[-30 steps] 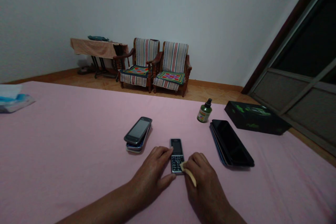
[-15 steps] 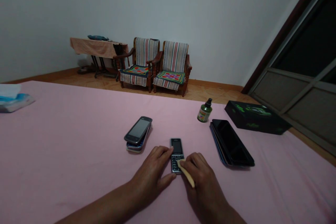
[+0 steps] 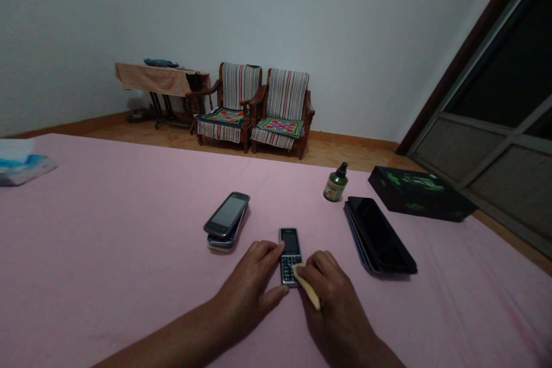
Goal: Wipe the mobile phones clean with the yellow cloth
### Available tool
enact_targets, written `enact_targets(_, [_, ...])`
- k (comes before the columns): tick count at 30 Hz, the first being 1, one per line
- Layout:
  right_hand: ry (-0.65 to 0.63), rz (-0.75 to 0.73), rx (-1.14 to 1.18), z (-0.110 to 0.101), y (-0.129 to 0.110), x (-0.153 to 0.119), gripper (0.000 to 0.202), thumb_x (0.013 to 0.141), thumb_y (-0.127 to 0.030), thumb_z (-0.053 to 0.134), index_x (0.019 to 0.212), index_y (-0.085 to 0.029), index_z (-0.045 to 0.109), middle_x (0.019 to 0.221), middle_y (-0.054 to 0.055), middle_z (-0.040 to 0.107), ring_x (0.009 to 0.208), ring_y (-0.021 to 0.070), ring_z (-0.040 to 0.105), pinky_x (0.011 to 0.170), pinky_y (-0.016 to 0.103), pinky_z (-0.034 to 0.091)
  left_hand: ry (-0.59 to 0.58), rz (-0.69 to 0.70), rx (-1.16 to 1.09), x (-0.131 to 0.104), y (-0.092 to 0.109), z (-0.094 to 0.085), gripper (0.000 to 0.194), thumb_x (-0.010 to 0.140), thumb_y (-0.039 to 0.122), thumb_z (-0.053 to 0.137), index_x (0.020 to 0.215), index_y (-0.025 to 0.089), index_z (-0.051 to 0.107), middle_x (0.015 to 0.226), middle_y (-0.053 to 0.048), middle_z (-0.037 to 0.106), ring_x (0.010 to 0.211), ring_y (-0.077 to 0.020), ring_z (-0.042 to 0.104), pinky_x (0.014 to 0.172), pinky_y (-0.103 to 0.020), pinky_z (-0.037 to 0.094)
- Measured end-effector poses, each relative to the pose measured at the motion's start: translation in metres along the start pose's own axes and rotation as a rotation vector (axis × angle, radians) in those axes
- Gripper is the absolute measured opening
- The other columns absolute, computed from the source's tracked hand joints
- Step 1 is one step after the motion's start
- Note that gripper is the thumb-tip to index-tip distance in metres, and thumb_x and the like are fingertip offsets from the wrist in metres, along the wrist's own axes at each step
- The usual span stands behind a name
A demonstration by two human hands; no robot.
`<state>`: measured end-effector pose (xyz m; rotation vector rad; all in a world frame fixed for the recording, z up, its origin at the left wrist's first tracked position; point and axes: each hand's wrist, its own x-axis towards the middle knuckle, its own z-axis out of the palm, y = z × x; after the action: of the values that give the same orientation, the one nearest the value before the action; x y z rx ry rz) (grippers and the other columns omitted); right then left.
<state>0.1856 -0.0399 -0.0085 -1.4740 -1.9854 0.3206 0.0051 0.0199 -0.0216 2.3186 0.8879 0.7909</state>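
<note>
Nearest, left hand (image 3: 250, 290) spread flat on the pink sheet (image 3: 107, 253), fingertips steadying the keypad phone (image 3: 290, 255) by its left edge; right hand (image 3: 334, 293) curled around a small yellow cloth (image 3: 307, 290), pressed to the phone's lower keys. Further out, stacked phones (image 3: 227, 220) to the left, dark tablets (image 3: 379, 234) to the right. Beyond, green spray bottle (image 3: 336, 183) and black box (image 3: 418, 192); two striped chairs (image 3: 254, 109) by the far wall.

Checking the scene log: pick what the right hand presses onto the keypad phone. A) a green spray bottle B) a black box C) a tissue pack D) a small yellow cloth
D: the right hand holds a small yellow cloth against the keypad phone, whose side the left hand touches.
</note>
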Motion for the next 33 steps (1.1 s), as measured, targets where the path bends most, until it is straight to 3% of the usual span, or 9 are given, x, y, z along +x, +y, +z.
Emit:
enact_targets(11, [0.026,0.015,0.031,-0.004,0.006,0.009,0.037,0.081,0.010,0.052,0.097,-0.020,0.068,0.087,0.005,0.055,0.087,0.0217,0.051,0.073,0.033,0.044,0.015,0.008,-0.001,-0.002,-0.001,0.001,0.072,0.074,0.005,0.071,0.137,0.025,0.043,0.122,-0.010,0.055,0.113,-0.0275,0.051,0.099,-0.047,0.045])
enact_targets(17, [0.036,-0.009,0.033,-0.004,0.005,0.006,0.033,0.081,0.008,0.053,0.091,-0.019,0.068,0.088,0.006,0.056,0.087,0.0221,0.051,0.073,0.034,0.044,0.036,0.023,0.006,-0.003,-0.004,0.002,0.076,0.073,0.006,0.071,0.139,0.029,0.041,0.121,-0.009,0.055,0.112,-0.0280,0.052,0.097,-0.049,0.046])
enact_targets(21, [0.027,0.004,0.029,-0.003,0.007,0.006,0.037,0.083,0.006,0.053,0.103,-0.022,0.068,0.089,0.006,0.056,0.088,0.0222,0.051,0.074,0.034,0.045,0.033,0.025,0.009,-0.002,-0.004,0.003,0.075,0.075,0.008,0.070,0.140,0.031,0.039,0.121,-0.009,0.055,0.111,-0.0284,0.053,0.097,-0.050,0.046])
enact_targets(33, [0.005,0.010,0.046,-0.003,0.006,0.007,0.042,0.079,0.012,0.052,0.103,-0.019,0.067,0.092,0.006,0.055,0.090,0.0226,0.050,0.076,0.035,0.044,0.023,0.008,-0.002,-0.002,-0.005,0.002,0.073,0.074,0.006,0.070,0.138,0.028,0.043,0.122,-0.009,0.055,0.113,-0.0282,0.051,0.098,-0.049,0.045])
